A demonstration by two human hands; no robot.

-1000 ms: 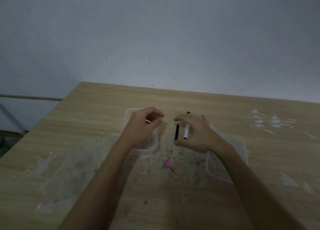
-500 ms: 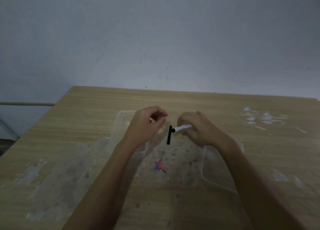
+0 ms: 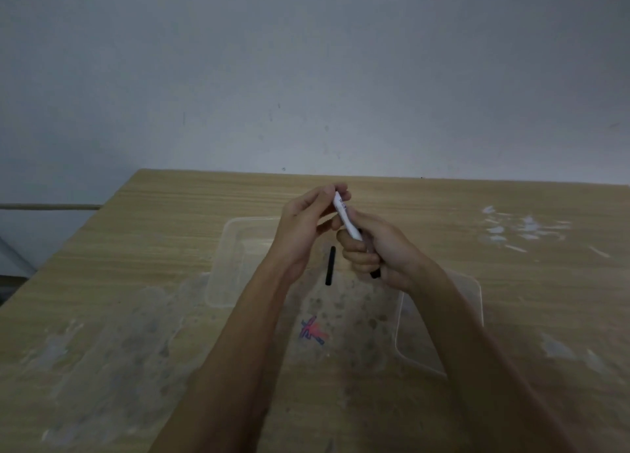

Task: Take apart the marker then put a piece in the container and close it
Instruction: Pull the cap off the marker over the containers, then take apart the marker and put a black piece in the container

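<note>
Both hands hold the white marker body (image 3: 347, 221) above the table. My left hand (image 3: 306, 234) pinches its upper end between thumb and fingers. My right hand (image 3: 378, 254) is closed around its lower part, where a black end (image 3: 375, 274) sticks out below the fist. A thin black marker piece (image 3: 330, 266) lies loose on the table between my wrists. The clear plastic container (image 3: 235, 248) stands open to the left, partly behind my left hand. Its clear lid (image 3: 467, 299) lies flat on the right under my right forearm.
The wooden table (image 3: 153, 234) has grey smudges, a red and blue scribble (image 3: 312, 330) near the middle, and white flecks (image 3: 518, 227) at the far right. A grey wall rises behind the far edge. The table's left edge runs diagonally.
The black piece left my right hand and now lies on the table. My left hand moved over and took the white marker body's upper end; both hands lifted it.
</note>
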